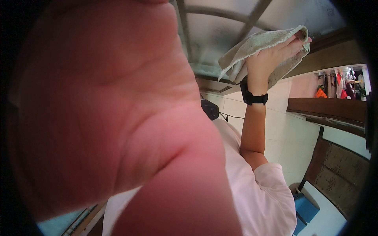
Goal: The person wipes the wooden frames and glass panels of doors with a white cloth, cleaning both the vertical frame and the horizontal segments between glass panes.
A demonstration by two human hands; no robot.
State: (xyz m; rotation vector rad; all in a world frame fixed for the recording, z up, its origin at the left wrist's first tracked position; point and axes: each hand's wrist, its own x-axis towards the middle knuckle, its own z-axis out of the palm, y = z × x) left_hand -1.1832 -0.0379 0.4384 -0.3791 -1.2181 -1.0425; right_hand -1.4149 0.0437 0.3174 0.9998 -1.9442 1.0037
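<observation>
Very close to the camera, my left hand (pixel 118 97) covers the left half of the view with its palm and wrist, blurred. Its fingers cannot be made out, and whatever it may touch is hidden. At upper right, my right hand (pixel 270 59) holds a folded grey-green cloth (pixel 251 47) with frayed edges, which wraps partly around the fingertips. The cloth is in front of a frosted glass pane (pixel 212 29) crossed by dark bars; whether it touches the glass cannot be told. A black watch (pixel 257 98) sits on my right wrist.
A black speaker-like box (pixel 210 109) with a cable stands on the tiled floor (pixel 277 124). At right are a brown wooden ledge (pixel 327 109), a patterned brown panel (pixel 339 171) and blue containers (pixel 307 206). Colourful items (pixel 342 85) show through an opening beyond.
</observation>
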